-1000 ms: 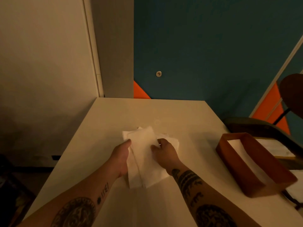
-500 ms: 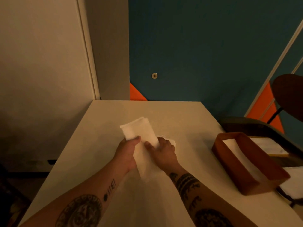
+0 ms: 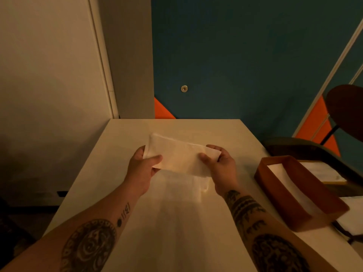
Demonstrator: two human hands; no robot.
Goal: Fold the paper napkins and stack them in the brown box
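Dim, amber light falls over a pale table (image 3: 121, 173) pushed up against a teal wall (image 3: 245, 55), and over it a person holds a folded paper napkin (image 3: 180, 155) between both hands. The left hand (image 3: 142, 169) pinches the napkin's left end, thumb lying across the near face and the fingers tucked behind. The right hand (image 3: 222, 165) grips the right end the same way, thumb on the front, fingers curled behind the edge. The napkin is stretched flat between them as a long white rectangle, tilted so that its left end sits higher and farther from the person, and it is lifted clear of the tabletop. Both forearms, heavily tattooed, reach in from the near edge. On the table just below the hands lie more white napkins (image 3: 188, 185), hard to separate from the pale surface in this light. Well to the right, near the table's right edge, stands the brown box (image 3: 282, 205), open-topped, with white paper lying flat inside it. Past the box a dark chair (image 3: 345, 114) is partly in view, and an orange wedge (image 3: 162, 109) shows low on the wall behind the table.
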